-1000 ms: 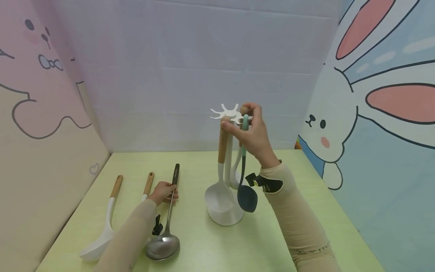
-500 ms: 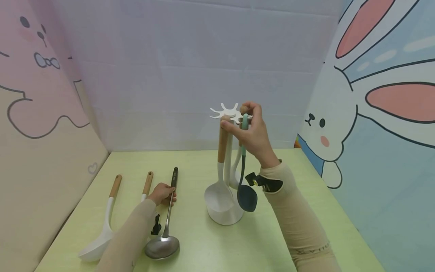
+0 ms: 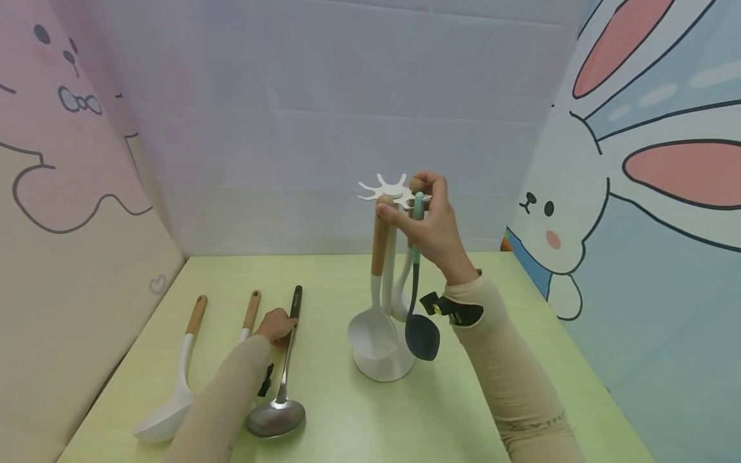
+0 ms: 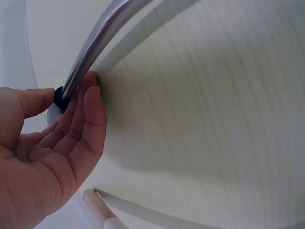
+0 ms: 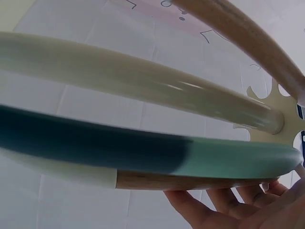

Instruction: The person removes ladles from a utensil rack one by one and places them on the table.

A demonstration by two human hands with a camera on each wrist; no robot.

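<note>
In the head view, my left hand (image 3: 276, 325) pinches the handle of a metal ladle (image 3: 278, 418), just below its black grip. The left wrist view shows thumb and fingers around that handle (image 4: 95, 47). My right hand (image 3: 434, 231) grips the top of a white utensil rack (image 3: 386, 368) among its hanging utensils. Its thumb touches the wooden handle of a white ladle (image 3: 373, 334); other fingers reach a rear wooden-handled utensil (image 5: 157, 181). Between them hangs a dark, teal-handled utensil (image 3: 422, 337), its exact kind unclear.
On the left of the pale yellow table (image 3: 463, 411) lies a white ladle with a wooden handle (image 3: 168, 411). Another wooden-handled utensil (image 3: 251, 312) lies partly hidden under my left arm. Cartoon-printed cloths (image 3: 573, 225) enclose the sides.
The metal ladle's handle end has shifted slightly down and left, with my left hand still holding it. My right hand keeps its place at the rack top. The head view has shifted slightly.
</note>
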